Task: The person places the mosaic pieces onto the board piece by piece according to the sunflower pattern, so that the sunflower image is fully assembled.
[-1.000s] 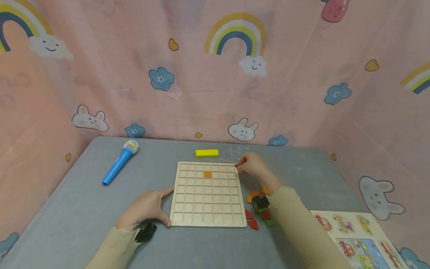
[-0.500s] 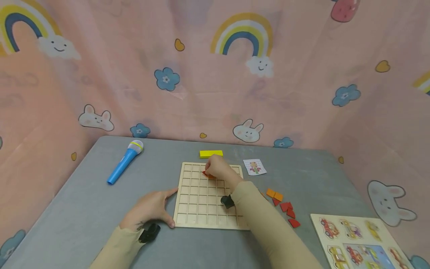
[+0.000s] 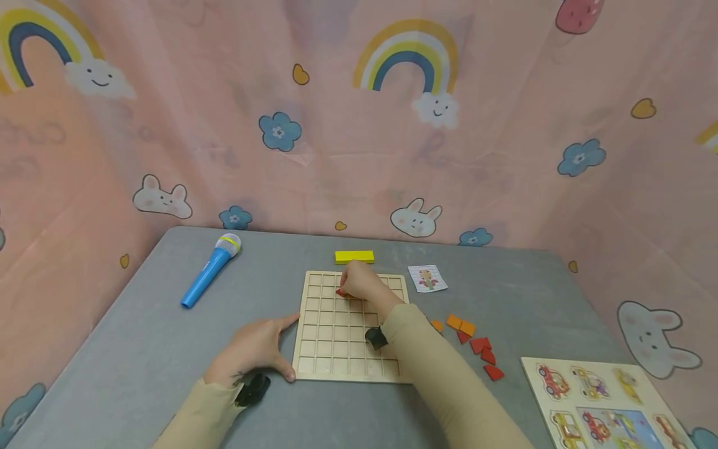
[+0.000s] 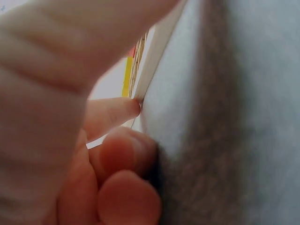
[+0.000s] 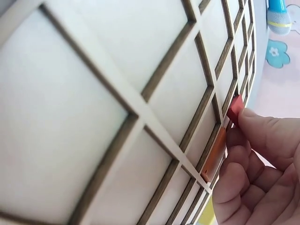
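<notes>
A square wooden grid board (image 3: 324, 330) lies on the grey table. My left hand (image 3: 253, 349) rests at its left side, thumb at the near corner and index finger against the edge; the other fingers show bent in the left wrist view. With thumb and fingers my right hand (image 3: 363, 284) pinches a small red tile (image 5: 235, 110) at a cell in the board's far part. Right beside it, an orange square tile (image 5: 214, 154) sits in a cell, partly covered by the right hand in the head view.
Right of the board lie several loose red tiles (image 3: 480, 345) and orange tiles (image 3: 460, 325). A small picture card (image 3: 428, 279) is at the far right corner, a yellow block (image 3: 354, 257) behind. A blue toy microphone (image 3: 209, 272) lies left; a picture puzzle (image 3: 606, 399) lies front right.
My right hand has moved left from the board's far right corner onto the far cells with the red tile, uncovering the card and loose tiles. My left hand stays at the board's edge.
</notes>
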`<state>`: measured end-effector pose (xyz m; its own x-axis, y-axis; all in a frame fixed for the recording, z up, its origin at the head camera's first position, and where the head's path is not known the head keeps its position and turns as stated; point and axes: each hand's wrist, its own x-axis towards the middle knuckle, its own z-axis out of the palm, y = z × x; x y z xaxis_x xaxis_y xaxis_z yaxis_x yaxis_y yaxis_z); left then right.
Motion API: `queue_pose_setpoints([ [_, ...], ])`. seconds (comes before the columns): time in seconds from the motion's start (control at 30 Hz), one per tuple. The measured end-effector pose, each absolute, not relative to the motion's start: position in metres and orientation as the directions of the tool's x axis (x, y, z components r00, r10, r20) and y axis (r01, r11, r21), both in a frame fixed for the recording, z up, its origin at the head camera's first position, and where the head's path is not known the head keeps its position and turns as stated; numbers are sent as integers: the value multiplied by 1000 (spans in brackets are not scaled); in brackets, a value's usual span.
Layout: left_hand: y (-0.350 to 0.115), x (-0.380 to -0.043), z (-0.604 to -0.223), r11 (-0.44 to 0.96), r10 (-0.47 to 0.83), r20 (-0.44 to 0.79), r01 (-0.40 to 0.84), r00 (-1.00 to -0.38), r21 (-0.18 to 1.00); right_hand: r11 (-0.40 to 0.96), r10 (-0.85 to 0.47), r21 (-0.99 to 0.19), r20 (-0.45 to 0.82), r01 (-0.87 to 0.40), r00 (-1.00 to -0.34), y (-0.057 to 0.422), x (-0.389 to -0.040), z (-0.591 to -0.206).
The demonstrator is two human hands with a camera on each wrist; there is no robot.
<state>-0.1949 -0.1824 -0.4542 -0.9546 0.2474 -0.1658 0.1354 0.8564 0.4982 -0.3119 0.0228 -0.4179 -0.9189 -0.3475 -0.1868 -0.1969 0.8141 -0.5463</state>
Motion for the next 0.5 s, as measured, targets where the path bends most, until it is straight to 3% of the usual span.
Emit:
queue_pose_setpoints([
  [0.33,-181,-195,-458,856,252,-152,147,-956,496,841,-337,-498,-173,-213,-926,23,-311,-420],
  [0.5,-182,-195,-456,853,250,-153,143,-956,502,810,-328,-549,-130,-207,-936,40,-312,-401],
])
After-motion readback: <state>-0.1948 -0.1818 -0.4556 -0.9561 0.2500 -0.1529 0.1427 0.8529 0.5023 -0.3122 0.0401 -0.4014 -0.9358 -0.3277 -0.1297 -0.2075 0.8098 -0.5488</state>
